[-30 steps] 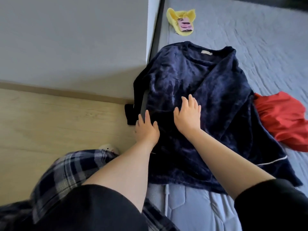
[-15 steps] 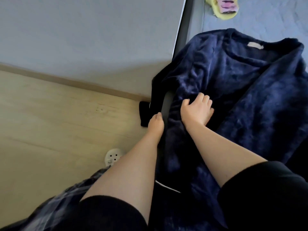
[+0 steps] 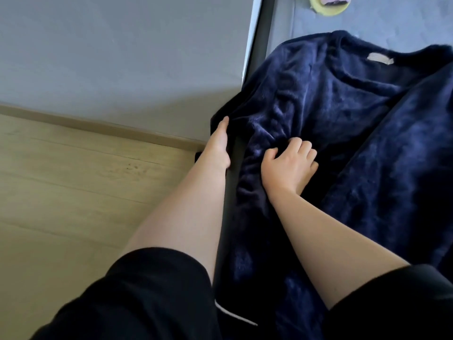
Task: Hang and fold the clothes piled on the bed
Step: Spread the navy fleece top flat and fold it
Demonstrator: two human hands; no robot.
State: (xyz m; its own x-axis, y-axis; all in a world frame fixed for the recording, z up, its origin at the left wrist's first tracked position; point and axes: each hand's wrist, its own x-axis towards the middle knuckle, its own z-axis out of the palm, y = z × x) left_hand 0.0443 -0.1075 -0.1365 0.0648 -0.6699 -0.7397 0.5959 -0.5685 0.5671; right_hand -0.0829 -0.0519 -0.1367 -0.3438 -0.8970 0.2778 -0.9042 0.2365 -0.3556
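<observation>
Left hand [image 3: 218, 148] slid up the navy top [image 3: 343, 114] sleeve at the bed [image 3: 367, 18] left edge, grip unclear; right hand [image 3: 289, 165] curled fingers [image 3: 304, 146] bunch it.

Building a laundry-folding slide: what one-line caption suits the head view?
Right hand bunches the navy fleece top on the bed while the left hand touches its overhanging edge.

Navy plush top [image 3: 343, 123] spread flat on grey bed [image 3: 382, 23], neckline up, left sleeve hanging over edge.
</observation>
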